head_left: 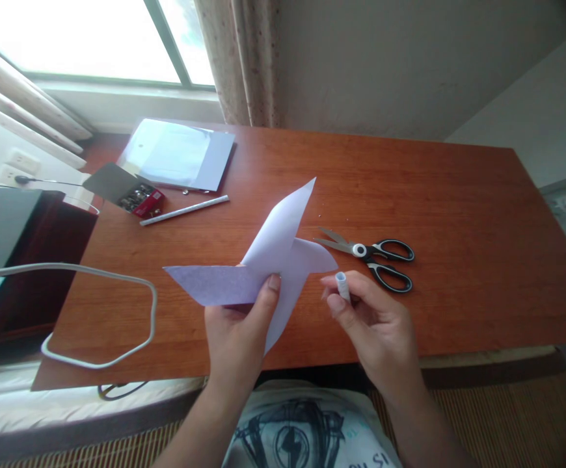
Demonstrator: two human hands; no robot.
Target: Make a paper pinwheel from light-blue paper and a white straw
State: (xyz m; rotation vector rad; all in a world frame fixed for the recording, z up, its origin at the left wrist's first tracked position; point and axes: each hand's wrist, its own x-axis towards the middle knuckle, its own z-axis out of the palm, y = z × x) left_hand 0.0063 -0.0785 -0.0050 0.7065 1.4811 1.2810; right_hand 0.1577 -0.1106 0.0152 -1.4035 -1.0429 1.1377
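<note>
I see the left hand (237,335) pinching a folded paper pinwheel (263,266), with the thumb pressed on the front near its middle. The pale purple pinwheel is held up just above the near edge of the wooden table (458,214). The right hand (375,325) is just beside it, and its fingers are closed around a small white tube (342,285) that pokes up between them. The two hands are close but not touching. Behind the right hand, a pair of scissors (371,255) with black handles lies flat on the table. Farther back on the left lies a thin white stick (184,210), next to a small open box (139,198) of shiny bits. Behind those is a clear folder (178,155) with paper inside. A white cable (102,312) loops over the left end of the table.
</note>
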